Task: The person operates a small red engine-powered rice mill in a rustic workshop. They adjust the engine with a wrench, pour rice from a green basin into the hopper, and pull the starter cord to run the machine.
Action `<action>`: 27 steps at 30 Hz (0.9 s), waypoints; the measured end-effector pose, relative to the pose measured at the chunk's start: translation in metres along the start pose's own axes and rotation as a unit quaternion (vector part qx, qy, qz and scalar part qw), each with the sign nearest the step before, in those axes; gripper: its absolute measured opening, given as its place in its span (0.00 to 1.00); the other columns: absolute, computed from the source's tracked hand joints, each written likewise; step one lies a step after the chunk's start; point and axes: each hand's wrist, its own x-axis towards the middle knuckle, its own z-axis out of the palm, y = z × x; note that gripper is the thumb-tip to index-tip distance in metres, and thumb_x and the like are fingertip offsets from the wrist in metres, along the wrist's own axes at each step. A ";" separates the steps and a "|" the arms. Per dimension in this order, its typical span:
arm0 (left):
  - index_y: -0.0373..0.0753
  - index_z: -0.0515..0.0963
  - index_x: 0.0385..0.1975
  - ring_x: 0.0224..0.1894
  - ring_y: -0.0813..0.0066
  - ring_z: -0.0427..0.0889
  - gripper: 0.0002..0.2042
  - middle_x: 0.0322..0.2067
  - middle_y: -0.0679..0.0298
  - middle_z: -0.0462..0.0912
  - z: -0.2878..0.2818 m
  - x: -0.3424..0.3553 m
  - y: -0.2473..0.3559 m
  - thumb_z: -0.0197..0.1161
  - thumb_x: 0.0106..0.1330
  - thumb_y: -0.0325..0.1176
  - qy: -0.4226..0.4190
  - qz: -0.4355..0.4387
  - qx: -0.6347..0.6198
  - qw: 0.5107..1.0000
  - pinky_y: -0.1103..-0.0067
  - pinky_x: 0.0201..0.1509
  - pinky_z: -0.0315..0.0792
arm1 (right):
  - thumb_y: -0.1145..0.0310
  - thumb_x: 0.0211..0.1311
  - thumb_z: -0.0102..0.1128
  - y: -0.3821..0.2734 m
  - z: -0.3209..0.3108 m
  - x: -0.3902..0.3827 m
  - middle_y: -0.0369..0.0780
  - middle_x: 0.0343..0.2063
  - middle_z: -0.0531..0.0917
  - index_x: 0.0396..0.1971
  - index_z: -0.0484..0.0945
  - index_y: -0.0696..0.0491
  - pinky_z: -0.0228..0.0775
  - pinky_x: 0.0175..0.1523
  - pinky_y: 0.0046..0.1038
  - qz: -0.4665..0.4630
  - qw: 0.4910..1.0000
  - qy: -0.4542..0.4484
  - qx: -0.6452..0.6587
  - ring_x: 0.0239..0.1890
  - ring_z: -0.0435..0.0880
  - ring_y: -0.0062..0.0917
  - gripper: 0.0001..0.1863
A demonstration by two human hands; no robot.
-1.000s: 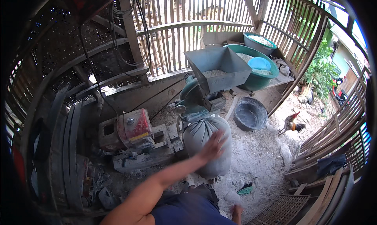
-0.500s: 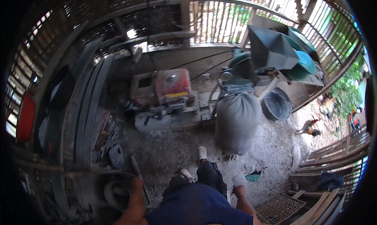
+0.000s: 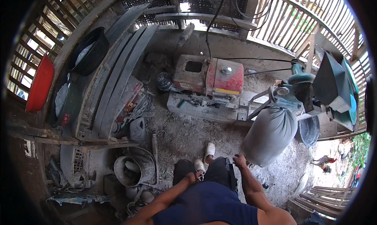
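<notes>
My left hand (image 3: 191, 179) is in front of my left thigh, its fingers curled in. Something small and pale shows at its fingertips, too small to name. My right hand (image 3: 239, 161) hangs beside my right thigh, near the lower left of a bulging grey cloth sack (image 3: 271, 134). Its fingers look loosely closed and I see nothing in them. The sack hangs gathered under the outlet of a green milling machine (image 3: 298, 79) topped by a grey metal hopper (image 3: 332, 81).
A dusty red engine (image 3: 226, 76) on a concrete base is belted to the mill. Planks (image 3: 118, 80), dark tubs (image 3: 89, 54) and a red basin (image 3: 40, 83) stand left. A dirty bucket (image 3: 133, 170) is near my left side. A grey basin (image 3: 308, 131) sits behind the sack; a chicken (image 3: 325, 162) stands outside right.
The view has swung left, so the engine and sack sit further right. My left hand has come in from beside the bucket to my thigh. My right hand is now nearer the sack.
</notes>
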 end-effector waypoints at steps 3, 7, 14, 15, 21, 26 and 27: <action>0.41 0.79 0.43 0.43 0.55 0.83 0.15 0.40 0.52 0.83 0.010 0.014 -0.007 0.54 0.65 0.43 0.022 -0.052 -0.130 0.990 0.64 0.47 0.74 | 0.65 0.56 0.62 -0.080 0.039 0.020 0.48 0.33 0.86 0.50 0.77 0.61 0.77 0.37 0.30 -0.021 0.997 -0.072 0.012 0.28 0.86 0.27 0.23; 0.38 0.78 0.44 0.44 0.56 0.83 0.14 0.41 0.48 0.82 0.016 0.010 -0.027 0.52 0.67 0.39 0.057 0.030 -0.087 0.994 0.64 0.48 0.74 | 0.59 0.56 0.60 -0.172 0.066 0.031 0.50 0.38 0.85 0.51 0.78 0.57 0.75 0.48 0.34 -0.116 0.988 -0.096 -0.035 0.40 0.86 0.36 0.24; 0.34 0.79 0.39 0.37 0.61 0.84 0.12 0.33 0.49 0.83 -0.044 -0.063 -0.075 0.56 0.63 0.36 0.025 -0.012 -0.121 0.992 0.69 0.41 0.76 | 0.53 0.57 0.58 -0.215 0.133 0.109 0.48 0.44 0.83 0.51 0.79 0.51 0.72 0.55 0.39 -0.099 0.988 -0.027 -0.114 0.50 0.81 0.43 0.25; 0.34 0.79 0.38 0.36 0.61 0.85 0.12 0.32 0.49 0.83 -0.059 -0.059 -0.086 0.57 0.62 0.35 0.040 -0.021 -0.177 0.983 0.70 0.41 0.76 | 0.53 0.56 0.58 -0.213 0.148 0.129 0.49 0.43 0.84 0.51 0.79 0.52 0.71 0.55 0.39 -0.085 0.991 -0.006 -0.106 0.49 0.81 0.43 0.25; 0.40 0.79 0.39 0.48 0.53 0.78 0.12 0.41 0.54 0.81 -0.141 0.013 -0.229 0.63 0.54 0.25 0.440 -0.036 -0.140 0.886 0.64 0.54 0.71 | 0.57 0.61 0.56 -0.201 0.232 0.295 0.48 0.58 0.74 0.59 0.71 0.51 0.64 0.62 0.43 -0.224 0.954 0.120 -0.157 0.59 0.72 0.47 0.27; 0.39 0.77 0.44 0.55 0.54 0.73 0.17 0.49 0.56 0.77 -0.154 0.120 -0.318 0.65 0.54 0.30 0.450 -0.066 -0.008 0.890 0.65 0.60 0.67 | 0.61 0.62 0.50 -0.160 0.275 0.458 0.49 0.56 0.74 0.52 0.75 0.56 0.57 0.66 0.44 -0.241 0.923 0.142 -0.265 0.59 0.69 0.48 0.21; 0.39 0.77 0.45 0.55 0.54 0.73 0.17 0.50 0.56 0.77 -0.153 0.137 -0.330 0.65 0.54 0.31 0.446 -0.066 0.028 0.892 0.64 0.60 0.67 | 0.62 0.62 0.49 -0.150 0.281 0.485 0.49 0.55 0.75 0.50 0.75 0.56 0.56 0.66 0.45 -0.214 0.927 0.125 -0.283 0.58 0.69 0.47 0.20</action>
